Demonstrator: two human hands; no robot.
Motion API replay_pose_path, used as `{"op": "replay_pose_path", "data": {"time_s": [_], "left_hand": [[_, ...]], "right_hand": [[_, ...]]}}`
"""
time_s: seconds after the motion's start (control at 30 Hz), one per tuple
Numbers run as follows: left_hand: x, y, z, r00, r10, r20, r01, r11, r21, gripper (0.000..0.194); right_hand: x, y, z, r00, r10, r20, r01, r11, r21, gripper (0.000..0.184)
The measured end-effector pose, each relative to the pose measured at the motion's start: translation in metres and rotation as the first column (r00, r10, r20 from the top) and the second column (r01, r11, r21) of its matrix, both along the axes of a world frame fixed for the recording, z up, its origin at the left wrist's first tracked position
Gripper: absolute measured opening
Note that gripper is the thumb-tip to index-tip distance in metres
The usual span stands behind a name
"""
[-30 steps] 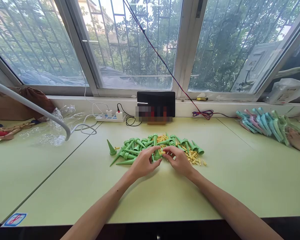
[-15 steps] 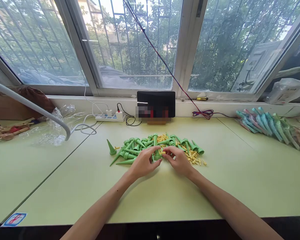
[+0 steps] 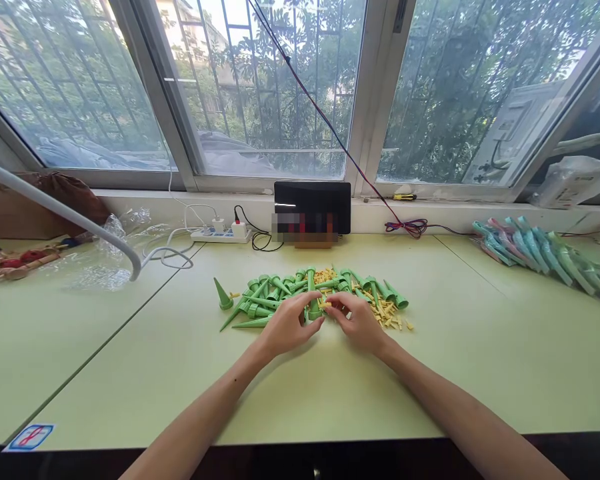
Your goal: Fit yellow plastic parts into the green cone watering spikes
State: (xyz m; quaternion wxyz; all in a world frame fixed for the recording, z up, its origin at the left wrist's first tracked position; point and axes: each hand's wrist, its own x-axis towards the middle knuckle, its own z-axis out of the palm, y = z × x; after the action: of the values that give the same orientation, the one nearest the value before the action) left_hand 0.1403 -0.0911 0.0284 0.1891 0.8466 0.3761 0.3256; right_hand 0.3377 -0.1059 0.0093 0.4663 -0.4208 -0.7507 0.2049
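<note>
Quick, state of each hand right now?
Left hand: closed around a green plastic spike.
Right hand: closed, pinching a small yellow plastic piece.

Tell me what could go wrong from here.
The small yellow piece pinched in the right hand might slip and get lost among the loose yellow pieces. The left hand, so close to the heaped green cones, might knock some out of place.
</note>
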Motion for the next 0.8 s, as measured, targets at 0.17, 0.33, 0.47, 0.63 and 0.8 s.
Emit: {"op": "replay_pose_path", "data": {"time_s": [0.17,0.33,0.47,0.63,0.8], "left_hand": [[0.0003,-0.0002,0.0006,1.0,-0.002,-0.01,0.002,1.0,-0.013,0.041],[0.0006,-0.0006,0.0013,1.0,-0.002,-0.007,0.002,1.0,-0.014,0.04],[0.0005,-0.0009,0.0013,1.0,-0.006,-0.01,0.005,1.0,-0.021,0.039],[0.0,-0.0016,0.0016,1.0,-0.001,-0.014,0.001,1.0,-0.025,0.039],[0.0002,-0.0011,0.0013,1.0,-0.005,-0.02,0.005,1.0,-0.029,0.038]], "right_hand": [[-0.0001,-0.0006,0.0007,1.0,0.007,-0.002,-0.007,1.0,-0.008,0.013],[0.0002,-0.0001,-0.0003,0.999,0.024,-0.029,-0.025,1.0,-0.018,0.012],[0.0001,0.0002,-0.0014,0.999,0.026,-0.04,-0.027,0.999,-0.026,0.012],[-0.0006,-0.0008,-0.0004,0.999,0.02,-0.037,-0.021,0.999,-0.043,0.013],[-0.0006,-0.0011,0.0,0.999,0.019,-0.027,-0.02,0.998,-0.063,0.013]]}}
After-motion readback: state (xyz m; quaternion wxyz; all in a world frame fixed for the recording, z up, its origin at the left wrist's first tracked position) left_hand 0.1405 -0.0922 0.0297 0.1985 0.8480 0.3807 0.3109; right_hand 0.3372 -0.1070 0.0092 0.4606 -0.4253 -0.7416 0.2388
